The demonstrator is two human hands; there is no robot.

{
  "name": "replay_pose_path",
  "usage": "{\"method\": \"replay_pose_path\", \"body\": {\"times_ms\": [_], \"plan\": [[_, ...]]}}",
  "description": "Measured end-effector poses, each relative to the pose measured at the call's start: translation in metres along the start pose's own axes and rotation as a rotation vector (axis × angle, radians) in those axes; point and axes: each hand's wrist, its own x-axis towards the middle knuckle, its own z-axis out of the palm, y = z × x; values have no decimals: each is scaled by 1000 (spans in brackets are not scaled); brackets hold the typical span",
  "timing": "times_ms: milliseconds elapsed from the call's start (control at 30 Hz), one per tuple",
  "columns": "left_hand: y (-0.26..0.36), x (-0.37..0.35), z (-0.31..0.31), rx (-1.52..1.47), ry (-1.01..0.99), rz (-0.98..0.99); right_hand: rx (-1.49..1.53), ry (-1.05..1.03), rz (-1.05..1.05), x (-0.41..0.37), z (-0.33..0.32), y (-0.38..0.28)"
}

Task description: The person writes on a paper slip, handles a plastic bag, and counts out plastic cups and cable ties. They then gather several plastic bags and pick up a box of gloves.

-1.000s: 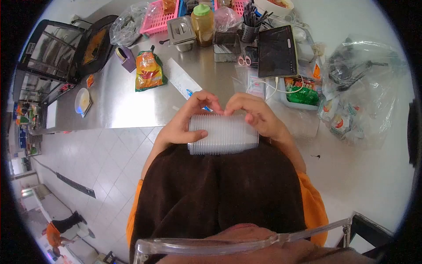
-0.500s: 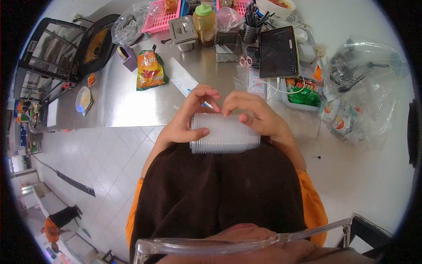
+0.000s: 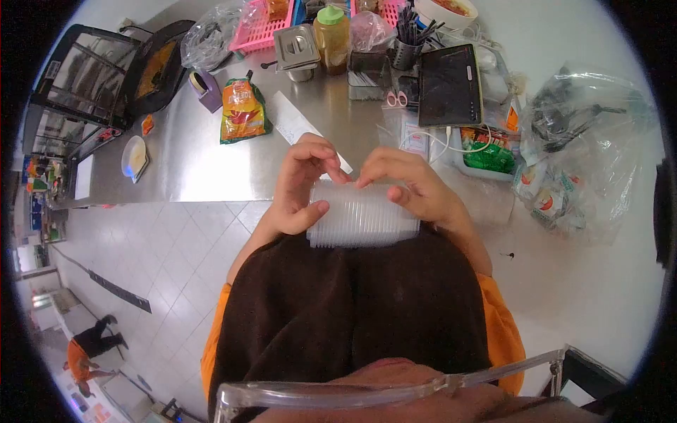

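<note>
Before one brown apron (image 3: 352, 303), one left hand (image 3: 299, 189) and one right hand (image 3: 416, 183) grip one clear plastic stack (image 3: 361, 220).

Pouch (image 3: 244, 113): beyond and left of the left fingers (image 3: 308, 149); I read what looks like "HOT", the rest blurred.
Paper strip (image 3: 295, 118): just past those fingers; marks too faint from here.
Bagged packets (image 3: 546, 202): right of the right fingers (image 3: 389, 163); print I can't read.

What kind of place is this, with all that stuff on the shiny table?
Probably a food shop or small kitchen: there's a metal counter, a lidded metal pan and a green-capped bottle.
</note>
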Motion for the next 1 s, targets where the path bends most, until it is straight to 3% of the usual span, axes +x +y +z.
{"method": "replay_pose_path", "body": {"times_ms": [400,1000], "plan": [[-10,-3,8,-199,246,58,43,-1,-52,7,-2,7],[-11,-3,9,-218,326,182,-12,-78,41,19,-5,-1]]}}
